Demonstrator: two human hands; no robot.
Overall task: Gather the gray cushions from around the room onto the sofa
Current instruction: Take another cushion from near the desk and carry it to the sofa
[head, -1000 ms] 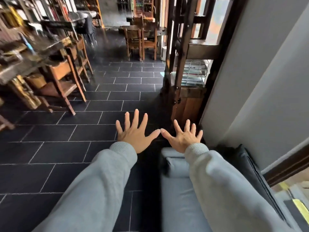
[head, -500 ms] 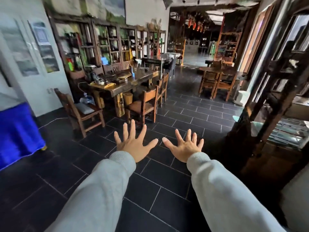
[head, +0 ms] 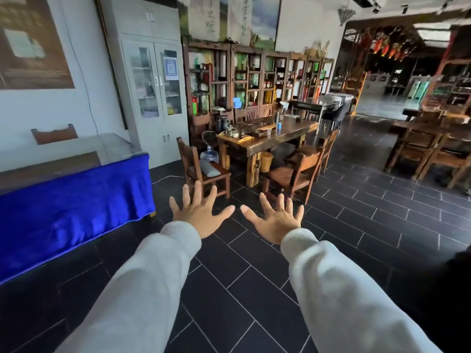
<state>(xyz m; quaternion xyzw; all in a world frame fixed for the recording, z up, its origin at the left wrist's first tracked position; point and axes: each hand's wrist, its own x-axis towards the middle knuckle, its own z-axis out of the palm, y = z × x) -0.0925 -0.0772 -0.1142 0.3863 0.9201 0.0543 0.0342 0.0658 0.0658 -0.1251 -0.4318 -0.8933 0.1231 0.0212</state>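
On the seat of the wooden chair (head: 204, 164) at the near end of the long tea table (head: 270, 138) lies 1 gray cushion (head: 209, 170), flat beside a water jug (head: 209, 156); looks like the pickup target. Both arms stretch toward it, probably showing empty hands ahead of the reach. Left hand (head: 200, 216) fully splayed, holding nothing; right hand (head: 276, 222) equally spread, touching nothing. Sofa's out of shot from this angle.
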